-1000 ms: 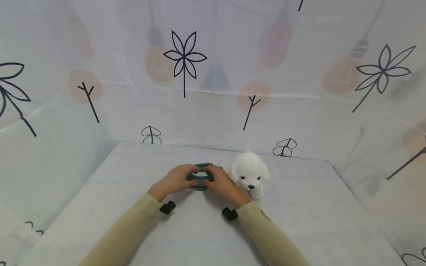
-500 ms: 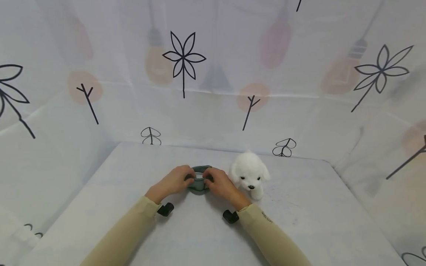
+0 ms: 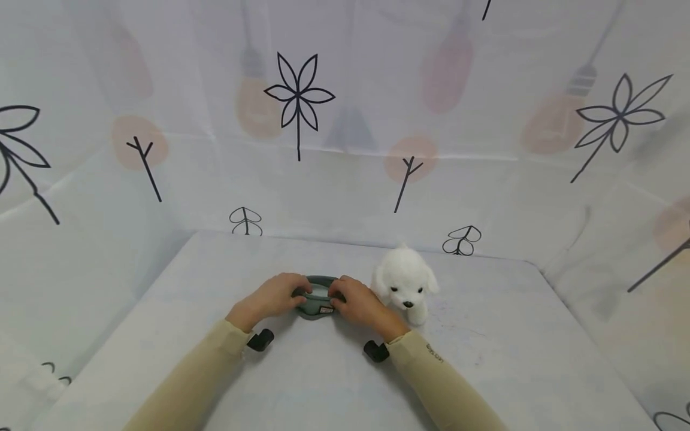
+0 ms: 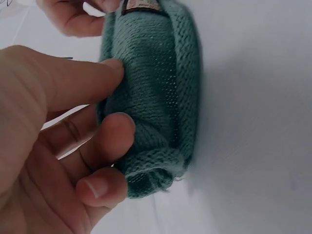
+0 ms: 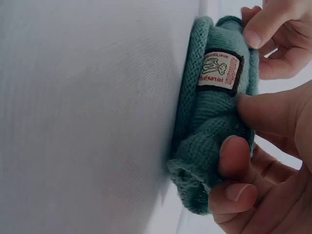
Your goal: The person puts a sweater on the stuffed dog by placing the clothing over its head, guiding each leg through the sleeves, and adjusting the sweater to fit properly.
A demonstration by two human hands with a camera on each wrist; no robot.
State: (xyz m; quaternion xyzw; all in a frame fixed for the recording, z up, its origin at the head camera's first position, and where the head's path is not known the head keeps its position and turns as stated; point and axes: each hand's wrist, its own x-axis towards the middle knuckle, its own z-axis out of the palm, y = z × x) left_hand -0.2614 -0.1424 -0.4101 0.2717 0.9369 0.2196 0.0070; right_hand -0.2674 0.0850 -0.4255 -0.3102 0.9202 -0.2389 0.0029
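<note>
A small green knitted sweater (image 3: 311, 309) with rolled edges stands as an open ring on the white table, between both hands. At its left side, my left hand (image 3: 274, 296) pinches the knit between thumb and fingers; a rolled cuff (image 4: 155, 163) shows by those fingers in the left wrist view. My right hand (image 3: 360, 303) grips the opposite side, fingers inside the ring and thumb outside. In the right wrist view a dark-edged label (image 5: 219, 70) with a printed picture is on the sweater's front. A white plush dog (image 3: 405, 281) sits just beyond the right hand.
The white tabletop (image 3: 485, 359) ends at a back edge below a hanging cloth (image 3: 350, 131) printed with flowers and light bulbs. Similar cloth hangs at both sides. A black wrist camera (image 3: 261, 340) is under the left wrist, another camera (image 3: 376, 351) under the right.
The sweater has come slightly nearer and to the left, and its label now shows in the head view. My left hand has shifted left and down a little. The plush dog has not moved.
</note>
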